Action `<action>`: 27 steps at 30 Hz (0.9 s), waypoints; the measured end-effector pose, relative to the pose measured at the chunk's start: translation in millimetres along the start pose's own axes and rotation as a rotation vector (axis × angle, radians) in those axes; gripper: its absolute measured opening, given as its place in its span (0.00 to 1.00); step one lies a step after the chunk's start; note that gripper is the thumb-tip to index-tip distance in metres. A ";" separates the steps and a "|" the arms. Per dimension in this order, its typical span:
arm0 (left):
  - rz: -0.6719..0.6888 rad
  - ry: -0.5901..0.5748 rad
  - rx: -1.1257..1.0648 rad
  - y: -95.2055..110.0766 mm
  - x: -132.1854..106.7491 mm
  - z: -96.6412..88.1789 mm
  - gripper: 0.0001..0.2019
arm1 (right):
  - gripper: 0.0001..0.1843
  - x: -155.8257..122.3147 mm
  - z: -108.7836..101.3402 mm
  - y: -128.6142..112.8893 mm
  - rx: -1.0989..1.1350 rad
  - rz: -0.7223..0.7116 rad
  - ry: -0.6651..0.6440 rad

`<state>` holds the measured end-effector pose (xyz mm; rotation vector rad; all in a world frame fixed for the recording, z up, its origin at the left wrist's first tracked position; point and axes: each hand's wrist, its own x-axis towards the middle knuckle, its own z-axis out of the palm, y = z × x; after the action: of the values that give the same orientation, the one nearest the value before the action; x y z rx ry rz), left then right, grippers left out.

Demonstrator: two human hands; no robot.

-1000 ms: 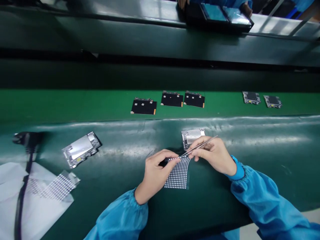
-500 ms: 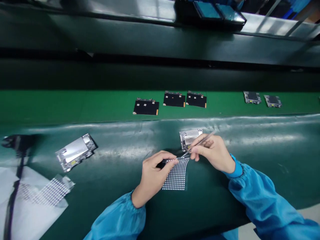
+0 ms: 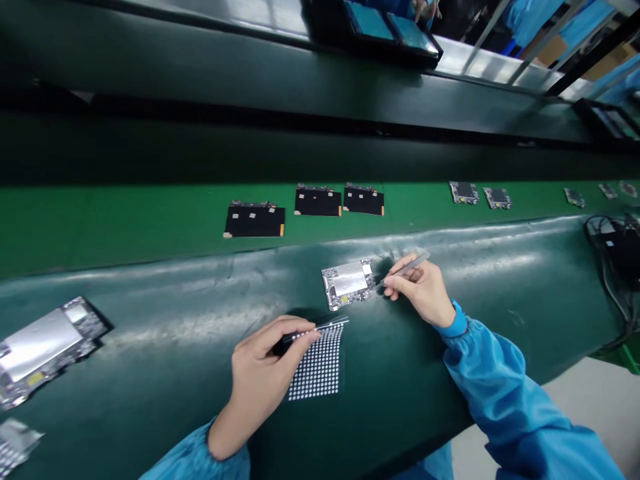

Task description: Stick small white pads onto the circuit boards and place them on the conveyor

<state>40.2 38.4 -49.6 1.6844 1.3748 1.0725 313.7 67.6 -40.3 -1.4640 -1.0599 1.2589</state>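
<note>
Between thumb and fingers, my left hand [image 3: 270, 370] pinches the upper edge of a sheet of small round white stickers [image 3: 317, 367], which hangs down in front of the green mat. A dark thin edge shows within that grip; its kind is unclear. My right hand [image 3: 417, 283] is closed around metal tweezers [image 3: 407, 265]. Their tips are at the right end of a circuit board [image 3: 349, 281] with a silver shield and a yellow patch. Whether the tips hold a sticker or touch the board is too small to tell. The board lies flat beyond both hands.
Several black panels [image 3: 255, 221] lie on the green strip behind, with smaller boards [image 3: 463, 193] farther right. Another shielded board [image 3: 50, 347] is at left, above a sticker sheet piece [image 3: 17, 443]. Black cables and a box [image 3: 620, 250] sit at right. A dark tray [image 3: 390, 30] rests on the shelf.
My right hand with the tweezers has moved away from the sticker sheet to the board's right end. My left hand still holds the sheet. The view has shifted to the right.
</note>
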 end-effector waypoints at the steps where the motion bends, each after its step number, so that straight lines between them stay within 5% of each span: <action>1: -0.006 -0.001 0.007 0.0 0.0 0.0 0.05 | 0.16 -0.1 0.7 0.3 0.003 0.000 0.006; 27: 0.022 0.012 0.022 -6.1 -2.2 -0.2 0.04 | 0.13 -4.5 -2.2 7.4 -0.036 -0.083 -0.029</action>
<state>37.4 37.4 -55.4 1.7155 1.3831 1.0853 315.8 61.4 -46.4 -1.4177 -1.1559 1.2111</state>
